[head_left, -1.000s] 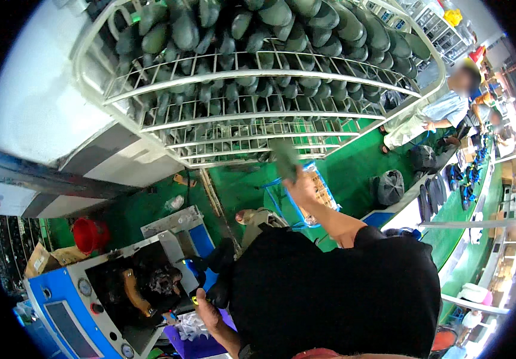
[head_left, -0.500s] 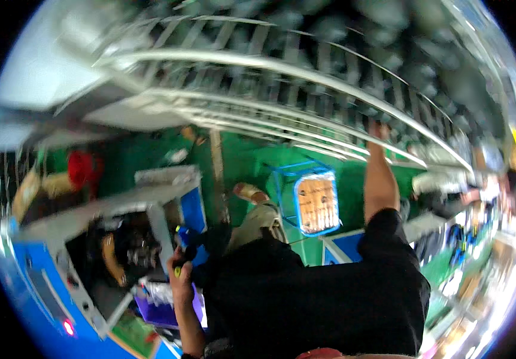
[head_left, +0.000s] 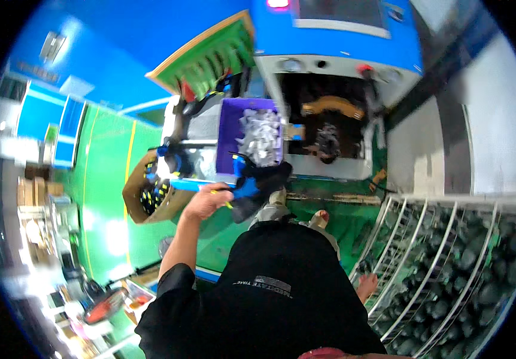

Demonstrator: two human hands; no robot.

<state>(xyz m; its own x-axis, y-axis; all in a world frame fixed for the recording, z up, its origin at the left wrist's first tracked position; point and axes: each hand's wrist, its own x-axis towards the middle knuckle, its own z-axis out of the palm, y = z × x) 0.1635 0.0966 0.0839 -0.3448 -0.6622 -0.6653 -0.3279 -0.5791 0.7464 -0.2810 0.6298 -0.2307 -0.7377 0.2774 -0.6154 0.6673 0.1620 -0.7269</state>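
Observation:
My left hand (head_left: 207, 201) is closed on a black-and-blue fabric piece (head_left: 247, 192) with a yellow edge; its exact kind is unclear. The piece hangs over the near edge of a purple bin (head_left: 228, 146), which holds crumpled white pieces (head_left: 260, 134). My right hand (head_left: 366, 285) is low beside a white-railed rack (head_left: 397, 269) heaped with dark rounded lumps (head_left: 470, 257). Blur and the rails leave that hand's grip unclear.
Ahead stands a blue-and-white machine (head_left: 342, 15) with a dark opening containing a tan curved part (head_left: 333, 106). A cardboard box (head_left: 133, 188) of black items with yellow marks stands on the left. A green board (head_left: 210, 54) leans behind the bin.
My view has swung round from the rack toward the machine and purple bin. My left hand still holds the black-and-blue piece. My right arm, stretched over the rack before, is now lower beside it.

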